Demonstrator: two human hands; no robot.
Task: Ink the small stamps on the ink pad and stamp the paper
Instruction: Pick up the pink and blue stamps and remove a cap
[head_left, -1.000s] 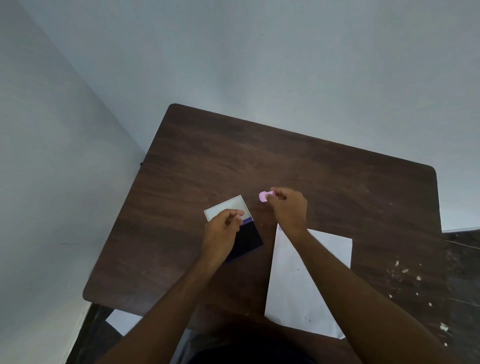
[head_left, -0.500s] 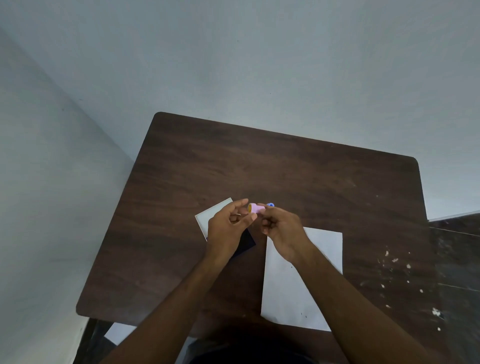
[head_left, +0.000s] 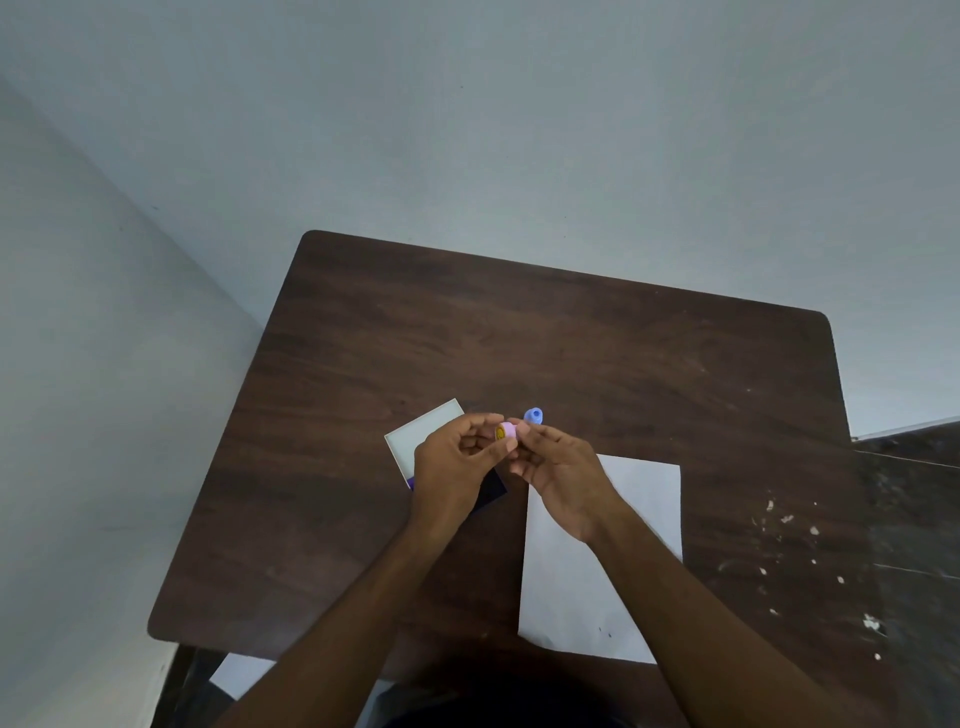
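The left hand (head_left: 457, 467) has joined the right hand (head_left: 561, 467), both pinching the pink stamp (head_left: 506, 431); inking looks next.

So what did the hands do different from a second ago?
The left hand came up off the ink pad and met the right hand. Now both pinch the pink stamp, which only the right hand held a second ago, its yellow face turned toward the camera. A blue stamp now shows on the table just beyond the fingers. The ink pad, the paper and the table look unmoved.
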